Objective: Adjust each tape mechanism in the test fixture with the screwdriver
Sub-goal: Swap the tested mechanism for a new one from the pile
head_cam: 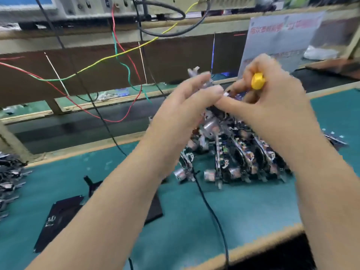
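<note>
Both hands work a raised mechanism with the screwdriver.

The mechanism (pixel 202 80) is held up above the worktop (pixel 243 207), pinched in the left hand (pixel 187 106), probably to bring its adjusting screw close to the eye. The right hand (pixel 272 98) is curled round the screwdriver (pixel 257 81), yellow handle upward, its tip hidden behind the fingers, so contact with the screw cannot be told. Just below stands a row of mechanisms (pixel 243 158) on edge, likely waiting their turn. A black plate (pixel 64 217) lies near left; coloured wires (pixel 120 55) hang at the far side.
</note>
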### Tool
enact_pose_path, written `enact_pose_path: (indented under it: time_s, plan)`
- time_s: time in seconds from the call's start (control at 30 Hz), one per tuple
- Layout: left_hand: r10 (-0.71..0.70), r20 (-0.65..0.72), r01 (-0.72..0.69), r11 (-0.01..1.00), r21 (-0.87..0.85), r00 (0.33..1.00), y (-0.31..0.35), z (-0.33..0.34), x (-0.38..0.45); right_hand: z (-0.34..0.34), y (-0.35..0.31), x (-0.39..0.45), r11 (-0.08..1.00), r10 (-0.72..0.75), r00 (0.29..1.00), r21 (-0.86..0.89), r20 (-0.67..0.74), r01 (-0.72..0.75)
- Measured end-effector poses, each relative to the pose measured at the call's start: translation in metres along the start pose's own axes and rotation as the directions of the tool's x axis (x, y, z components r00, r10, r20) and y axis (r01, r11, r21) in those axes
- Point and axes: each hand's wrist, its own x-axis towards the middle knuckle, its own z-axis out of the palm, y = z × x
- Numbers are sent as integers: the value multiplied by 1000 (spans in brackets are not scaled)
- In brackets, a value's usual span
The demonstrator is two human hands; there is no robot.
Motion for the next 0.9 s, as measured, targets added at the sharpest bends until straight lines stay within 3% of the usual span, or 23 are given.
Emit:
enact_pose_path:
  time_s: [0.13,0.23,0.33,0.47,0.73,0.83,0.9]
  plan:
    - [-85,134,87,996,-10,987,-3,45,60,-37,42,36,963,-48,988,-268,-149,6]
    - [-269,197,303,938,-168,943,-22,67,84,-41,78,47,919,33,994,-387,-104,-71]
    - [-386,192,429,841,-328,902,-35,76,93,-35,110,41,910,172,984,-376,-37,-173]
    - [-379,184,421,808,-412,907,-40,75,97,-27,128,33,913,209,974,-340,-90,-227]
    - [-327,150,359,814,-456,933,-30,57,62,3,86,4,903,102,986,-403,-132,-147]
    - [-216,74,222,819,-529,974,-31,44,26,29,48,-25,968,-55,989,-251,-138,19]
    - [-142,-33,100,827,-554,989,-38,30,-6,56,12,-53,999,-50,996,-20,-78,48]
